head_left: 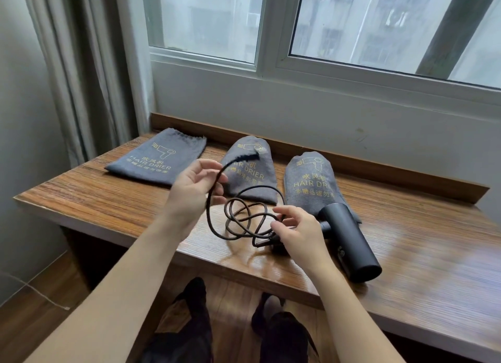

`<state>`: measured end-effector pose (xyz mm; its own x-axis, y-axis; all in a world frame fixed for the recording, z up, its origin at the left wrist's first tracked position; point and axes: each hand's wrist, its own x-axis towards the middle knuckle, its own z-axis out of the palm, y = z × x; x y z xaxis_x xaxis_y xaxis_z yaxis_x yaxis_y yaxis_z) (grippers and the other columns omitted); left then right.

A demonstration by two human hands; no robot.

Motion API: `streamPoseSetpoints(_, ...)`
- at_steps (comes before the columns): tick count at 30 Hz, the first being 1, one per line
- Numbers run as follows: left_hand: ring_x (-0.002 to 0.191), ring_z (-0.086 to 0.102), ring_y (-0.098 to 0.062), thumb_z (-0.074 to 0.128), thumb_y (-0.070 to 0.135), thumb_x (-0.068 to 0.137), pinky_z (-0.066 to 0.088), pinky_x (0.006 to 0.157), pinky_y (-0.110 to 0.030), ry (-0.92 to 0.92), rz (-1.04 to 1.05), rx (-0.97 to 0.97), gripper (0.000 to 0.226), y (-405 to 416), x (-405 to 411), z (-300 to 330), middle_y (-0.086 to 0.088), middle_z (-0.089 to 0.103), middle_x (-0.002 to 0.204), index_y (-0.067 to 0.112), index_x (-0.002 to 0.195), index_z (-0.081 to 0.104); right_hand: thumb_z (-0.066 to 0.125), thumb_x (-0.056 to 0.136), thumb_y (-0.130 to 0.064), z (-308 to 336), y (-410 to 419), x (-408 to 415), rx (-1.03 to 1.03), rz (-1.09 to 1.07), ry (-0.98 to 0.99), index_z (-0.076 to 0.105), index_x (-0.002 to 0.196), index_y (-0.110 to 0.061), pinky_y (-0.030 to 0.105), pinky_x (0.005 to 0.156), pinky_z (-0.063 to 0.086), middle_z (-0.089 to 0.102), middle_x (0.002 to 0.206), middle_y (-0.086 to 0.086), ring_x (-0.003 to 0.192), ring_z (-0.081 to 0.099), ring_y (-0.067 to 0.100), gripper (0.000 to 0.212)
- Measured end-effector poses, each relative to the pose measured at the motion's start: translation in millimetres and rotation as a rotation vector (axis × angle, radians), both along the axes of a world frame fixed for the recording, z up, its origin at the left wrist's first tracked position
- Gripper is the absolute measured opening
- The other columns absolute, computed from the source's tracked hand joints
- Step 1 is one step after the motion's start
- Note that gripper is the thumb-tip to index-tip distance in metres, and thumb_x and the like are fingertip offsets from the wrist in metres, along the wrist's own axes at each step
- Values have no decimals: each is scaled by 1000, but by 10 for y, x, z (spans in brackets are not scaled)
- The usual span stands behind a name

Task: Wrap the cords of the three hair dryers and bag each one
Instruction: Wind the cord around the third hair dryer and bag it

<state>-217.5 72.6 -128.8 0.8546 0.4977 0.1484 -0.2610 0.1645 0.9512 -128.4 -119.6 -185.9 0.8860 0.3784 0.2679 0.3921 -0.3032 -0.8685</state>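
I see my left hand [193,185] raised above the wooden table [89,192], the thumb and fingers curled and pinching one strand of the dark cord [245,221], which bends in an arc over the fingertips toward the blurred plug end. My right hand [296,234] is lower, just beside the coils; its fingers are half spread and the fingertips press the gathered loops near the handle, but how tight the grip is I cannot tell. The black hair dryer [349,243] lies on the table directly right of the right fingers, touching the palm side. Beyond the left fingers lies a flat grey bag [157,158]. Beyond the cord stand two filled bags, the middle bag [250,173] and the right bag [311,183].
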Motion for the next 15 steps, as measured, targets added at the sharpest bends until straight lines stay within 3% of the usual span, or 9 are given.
streamPoseSetpoints(2,61,55,-10,40,-1,101,54,61,-30,13,36,-4,23,82,1,36,-4,62,81,15,103,57,71,85,-13,17,-11,7,-4,-4,4,65,104,-32,24,75,50,65,89,-11,76,60,3,27)
streamPoseSetpoints(5,64,55,-17,38,-3,97,51,61,-35,224,182,132,27,220,45,-41,-10,59,85,13,111,54,70,84,-3,23,40,0,70,2,59,58,114,-32,38,77,57,65,90,-6,76,65,8,44)
streamPoseSetpoints(9,68,59,-24,39,2,93,52,56,-32,509,175,386,24,292,134,-363,-10,63,89,18,97,56,66,84,8,28,113,-23,174,27,70,55,116,-28,40,78,59,66,94,-2,80,71,15,49)
streamPoseSetpoints(12,80,65,-29,48,9,88,55,76,-40,626,171,587,21,327,146,-576,-6,67,83,22,80,62,60,87,11,16,125,-47,218,53,81,53,113,-29,38,79,58,65,97,1,81,71,19,49)
streamPoseSetpoints(15,104,57,-28,56,23,86,47,88,-35,818,211,983,8,276,101,-598,-3,65,106,24,88,64,56,89,13,-10,102,-67,279,89,135,50,122,-24,37,78,59,65,102,8,79,73,20,50)
